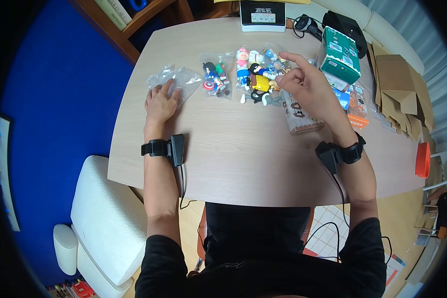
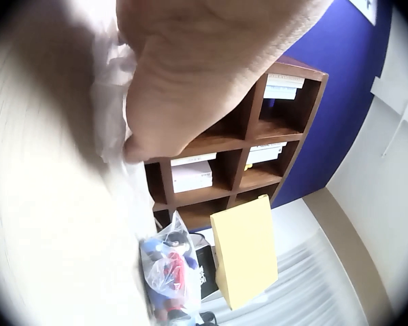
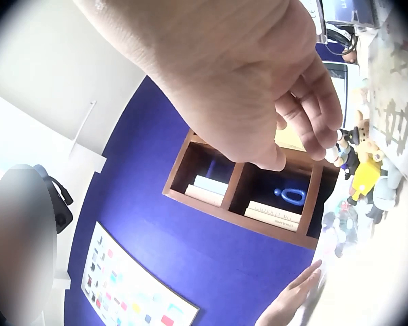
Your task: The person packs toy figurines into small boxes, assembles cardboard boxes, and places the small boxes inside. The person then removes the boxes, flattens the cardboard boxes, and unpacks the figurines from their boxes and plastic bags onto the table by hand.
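Note:
My left hand (image 1: 161, 103) rests on a clear plastic bag (image 1: 187, 82) at the left of the table, fingers spread over its near side. In the left wrist view its thumb (image 2: 163, 125) presses the crinkled bag. To the right lies a bagged figurine (image 1: 214, 74) with a red and blue shield. Over the right side of the table my right hand (image 1: 308, 87) hovers with its index finger extended and the others loosely bent, holding nothing. Beneath and beside it are several toy figurines (image 1: 260, 82), one in yellow, and a brown-and-white box (image 1: 299, 116).
A green box (image 1: 340, 54) stands on smaller boxes at the right, with an orange one (image 1: 357, 107) nearby. Flattened cardboard (image 1: 400, 82) lies at the far right edge. A white device (image 1: 262, 17) stands at the back, beside a black scanner-like object (image 1: 308, 25).

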`<state>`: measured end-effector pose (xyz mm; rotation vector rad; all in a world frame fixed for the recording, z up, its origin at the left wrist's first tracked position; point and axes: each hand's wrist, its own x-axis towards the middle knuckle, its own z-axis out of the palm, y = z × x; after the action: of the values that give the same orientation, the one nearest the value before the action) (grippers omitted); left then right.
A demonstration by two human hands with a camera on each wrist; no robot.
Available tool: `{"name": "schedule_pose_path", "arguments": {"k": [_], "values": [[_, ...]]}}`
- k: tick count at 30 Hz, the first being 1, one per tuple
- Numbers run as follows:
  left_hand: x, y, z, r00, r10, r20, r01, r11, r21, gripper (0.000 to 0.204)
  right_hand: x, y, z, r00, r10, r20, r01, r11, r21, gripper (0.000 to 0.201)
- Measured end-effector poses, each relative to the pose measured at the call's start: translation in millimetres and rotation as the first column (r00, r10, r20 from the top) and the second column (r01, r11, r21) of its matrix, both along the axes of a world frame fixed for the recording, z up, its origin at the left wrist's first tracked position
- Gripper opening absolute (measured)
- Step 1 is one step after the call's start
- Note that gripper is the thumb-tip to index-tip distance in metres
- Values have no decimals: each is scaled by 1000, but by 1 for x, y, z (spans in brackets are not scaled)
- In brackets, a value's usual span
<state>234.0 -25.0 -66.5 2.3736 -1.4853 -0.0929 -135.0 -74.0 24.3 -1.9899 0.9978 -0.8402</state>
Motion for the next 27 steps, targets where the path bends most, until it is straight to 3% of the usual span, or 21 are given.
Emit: {"name": "schedule_pose_path", "arguments": {"k": [4, 7, 10, 12, 13, 14, 15, 17, 19, 20, 22, 26, 27], "values": [[-14, 4, 17, 997, 37, 70, -33, 998, -56, 50, -1, 1, 3, 1000, -4, 1, 4, 1000, 18, 47], [-16, 4, 23, 999, 46, 2, -46, 994, -101, 47, -2, 0, 4, 1000, -5, -3, 5, 1000, 5, 47], [-10, 6, 28, 993, 47, -111, -70, 974, -216, 46, -3, 0, 4, 1000, 1, 2, -1, 1000, -8, 47], [1, 7, 36, 913, 34, -406, -215, 887, -409, 50, -3, 0, 5, 1000, -6, 15, 6, 1000, 1, 47], [2, 6, 33, 913, 31, -406, -212, 888, -408, 50, -4, 0, 5, 1000, -10, 27, 10, 1000, 11, 47], [2, 6, 28, 963, 178, -201, -246, 887, -391, 52, -5, 0, 4, 1000, -11, 26, 11, 1000, 14, 47], [4, 7, 22, 949, 314, 18, -283, 879, -383, 53, -5, -1, 3, 1000, -1, 23, 1, 1000, 1, 47], [6, 5, 10, 948, 306, 89, -266, 913, -308, 58, -4, -1, 3, 1000, 13, 21, -13, 1000, -12, 48], [8, 0, 4, 966, 122, 230, -53, 957, -285, 58, -4, 1, 5, 1000, 16, 23, -16, 1000, 14, 48], [9, -2, 1, 966, 117, 229, -49, 957, -285, 58, -4, 1, 5, 1000, 11, 23, -11, 1000, 14, 48], [-4, 0, 5, 999, -43, 30, 37, 980, 195, 62, -4, 1, 3, 999, 7, 50, -7, 1000, 0, 47], [-13, 4, 10, 998, -58, -12, 59, 967, 248, 67, -5, 0, 2, 999, 15, 40, -14, 1000, -21, 47], [-18, 5, 16, 999, -19, 49, 8, 978, 210, 69, -4, 0, 3, 999, 19, 47, -19, 1000, -12, 47]]}}
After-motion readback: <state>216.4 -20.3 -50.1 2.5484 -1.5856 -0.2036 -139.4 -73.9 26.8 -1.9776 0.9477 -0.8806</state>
